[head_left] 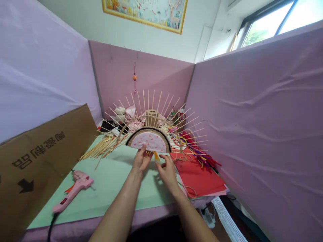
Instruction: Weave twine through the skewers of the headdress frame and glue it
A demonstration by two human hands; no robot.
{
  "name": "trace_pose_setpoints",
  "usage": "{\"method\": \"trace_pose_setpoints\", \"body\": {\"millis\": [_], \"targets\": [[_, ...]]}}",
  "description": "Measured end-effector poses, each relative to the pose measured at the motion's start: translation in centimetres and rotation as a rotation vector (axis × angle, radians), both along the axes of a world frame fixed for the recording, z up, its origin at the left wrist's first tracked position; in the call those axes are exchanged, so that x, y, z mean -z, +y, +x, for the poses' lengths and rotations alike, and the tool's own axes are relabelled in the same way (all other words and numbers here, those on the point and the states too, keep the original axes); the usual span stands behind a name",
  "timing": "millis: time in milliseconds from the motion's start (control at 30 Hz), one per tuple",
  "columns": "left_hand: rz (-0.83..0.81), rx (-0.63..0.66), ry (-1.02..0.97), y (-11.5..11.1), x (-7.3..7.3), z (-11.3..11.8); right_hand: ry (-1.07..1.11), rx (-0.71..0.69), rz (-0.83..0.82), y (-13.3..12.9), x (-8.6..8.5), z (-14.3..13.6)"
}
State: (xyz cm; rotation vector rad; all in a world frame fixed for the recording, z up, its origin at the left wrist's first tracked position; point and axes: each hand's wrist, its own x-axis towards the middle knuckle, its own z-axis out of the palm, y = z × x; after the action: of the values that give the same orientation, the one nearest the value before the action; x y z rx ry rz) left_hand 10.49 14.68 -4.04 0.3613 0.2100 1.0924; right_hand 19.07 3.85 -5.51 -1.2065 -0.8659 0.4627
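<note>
Fan-shaped stick craft (148,142), center of frame: held at its lower edge

Surface and room: The bench (106,188) has a pale green cover, with lilac cloth along its front edge. Lilac and pink partitions (143,74) enclose it on three sides. A framed picture (146,13) is mounted at the top of the frame; a window (267,30) is at upper right. A hanging ornament (134,77) is on the rear partition. A cardboard panel (47,158) with printed characters and an arrow stands at left. A pink glue gun (75,190) lies at lower left, near loose sticks (103,147). Red sheets (199,174) and colored pipe cleaners (199,151) lie at right.

Containers: A whitish jar (120,113) stands behind the craft, left of a brown roll (152,118) with an open core. The jar's contents are too small to identify.

Craft: The base is a semicircle, flat side down. Its white panel carries pinkish-red spots and is bordered by a brown band and a black outer edge. Thin sticks radiate outward, crossed by a twine arc. A yellow-orange ribbon (156,156) hangs below the flat edge.

Hands: The left hand (142,159) grips the lower edge, thumb against the panel, fingers beneath. The right hand (167,169) is beside the ribbon, fingers bent, thumb and forefinger apart. Contact with the ribbon cannot be determined.
</note>
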Motion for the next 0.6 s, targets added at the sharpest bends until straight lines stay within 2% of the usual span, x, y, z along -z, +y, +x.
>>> {"method": "trace_pose_setpoints", "body": {"millis": [67,167,267,367,467,600], "targets": [[-0.001,-0.001,-0.002,-0.2,-0.1,0.0,-0.286,0.061,-0.031,-1.1,-1.6,0.7],[0.008,0.001,-0.008,-0.4,-0.1,0.1,-0.523,0.161,0.073,-1.4,-5.7,2.2],[0.004,0.005,0.003,-0.5,-0.1,0.2,-0.785,0.358,0.173,-0.1,-10.3,4.3],[0.002,0.001,0.002,-0.6,0.0,0.3,-0.967,0.496,0.138,1.8,-13.5,6.0],[0.003,-0.006,-0.003,-0.8,0.0,0.4,-1.099,0.563,0.094,3.3,-14.7,6.5],[-0.015,-0.002,0.001,-1.0,-0.1,0.4,-1.172,0.622,0.016,4.0,-14.5,6.0]]}}
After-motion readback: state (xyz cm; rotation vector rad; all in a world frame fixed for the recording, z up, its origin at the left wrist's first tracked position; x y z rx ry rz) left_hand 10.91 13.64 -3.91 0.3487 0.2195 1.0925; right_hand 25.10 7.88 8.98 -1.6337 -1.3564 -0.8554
